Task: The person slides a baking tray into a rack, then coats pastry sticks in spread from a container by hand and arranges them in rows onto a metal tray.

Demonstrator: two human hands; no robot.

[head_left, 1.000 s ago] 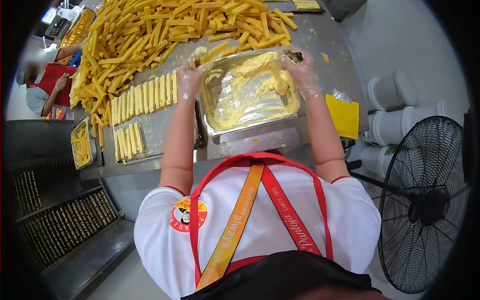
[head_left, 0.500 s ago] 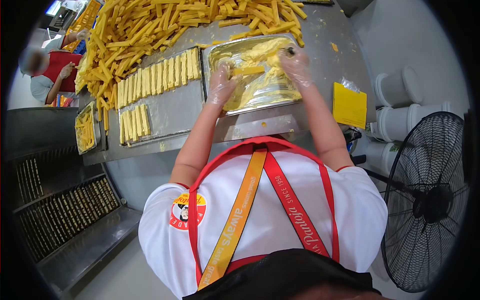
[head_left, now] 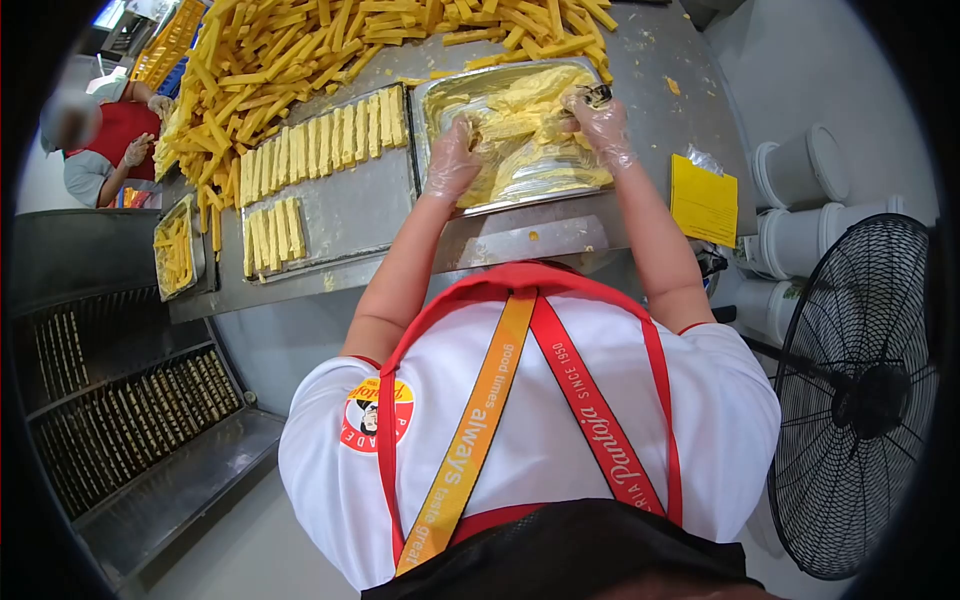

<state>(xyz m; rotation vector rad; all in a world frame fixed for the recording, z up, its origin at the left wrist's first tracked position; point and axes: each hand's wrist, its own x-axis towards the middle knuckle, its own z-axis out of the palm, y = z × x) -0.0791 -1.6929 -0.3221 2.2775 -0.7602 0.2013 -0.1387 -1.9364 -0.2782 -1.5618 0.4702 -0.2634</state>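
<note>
A metal pan [head_left: 540, 200] smeared with pale yellow cream [head_left: 525, 100] lies in front of me. My left hand [head_left: 455, 160], in a clear plastic glove, is closed at the pan's left side on a cream-covered yellow stick [head_left: 505, 127]. Over the right side, my gloved right hand [head_left: 602, 128] is closed around a small dark-handled tool [head_left: 597, 94]; its working end is hidden in the cream. Left of the pan, a flat tray [head_left: 345, 220] carries a long row of coated sticks [head_left: 320, 146] and a shorter row [head_left: 273, 237] below it.
A big heap of yellow sticks [head_left: 270, 60] covers the table's far side. A small tray [head_left: 175, 255] of sticks sits at left, near a co-worker [head_left: 120, 140]. To the right are a yellow paper [head_left: 704, 200], white buckets [head_left: 800, 170] and a fan [head_left: 870, 400].
My left hand has come down from above the pan's left rim into the pan, bringing the stick into the cream. My right hand stays at the right side with the tool.
</note>
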